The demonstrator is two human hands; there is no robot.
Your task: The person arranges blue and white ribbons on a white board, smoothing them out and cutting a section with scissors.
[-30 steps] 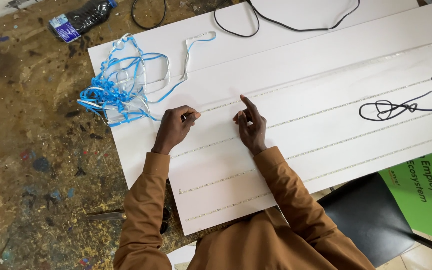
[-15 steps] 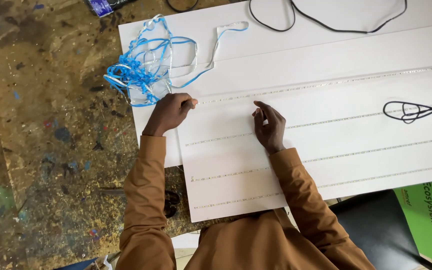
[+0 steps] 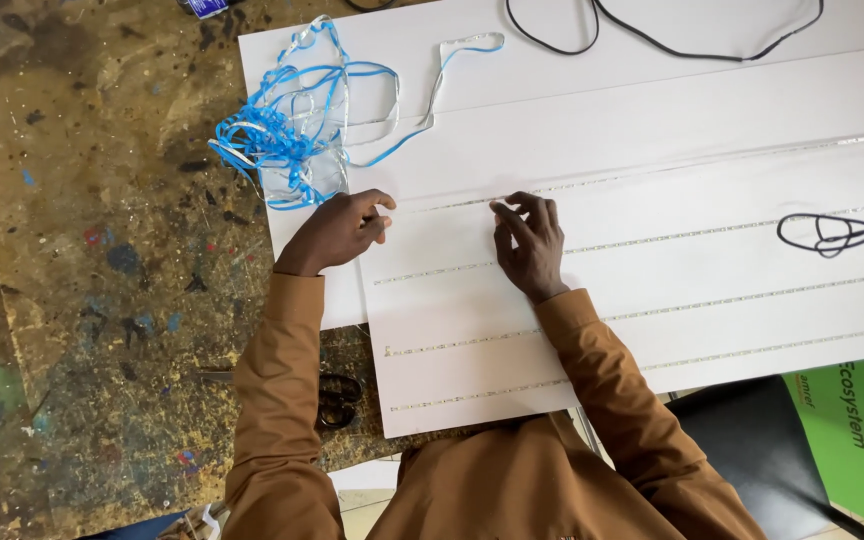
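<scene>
Paint-spattered worktable (image 3: 82,300), brown, much stained, at far left; a pair of scissors (image 3: 337,398) lies on it near the sheet's lower corner, partly under the left sleeve, where an elbow shift could likely knock or snag it. Tangle of blue and silver ribbon (image 3: 292,130), loose loops heaped on the upper left corner of the white sheet (image 3: 652,110), one tail running out toward the right; lying just beside the left hand, it could probably catch on the fingers and drag across the work. Left hand (image 3: 337,230), fingers curled narrow with thumb and forefinger pinched together at the start of the topmost glitter strip (image 3: 652,178); whether they grip the strip's end or only press it, cannot tell. Right hand (image 3: 530,240), fingers close together and bent, tips pressing on the same strip a little further along. Strip in question: thin, silvery, running rightward across the sheet, with four similar lines laid parallel below it. Judged risks: uneven pressure between the two hands may let the strip wander off line or buckle; a pull from the left could lift the part already down. Black cord (image 3: 672,40), looped along the top edge, and a second black cord knot (image 3: 837,235) at right, resting across the strips, liable to be disturbed if the sheet slides.
</scene>
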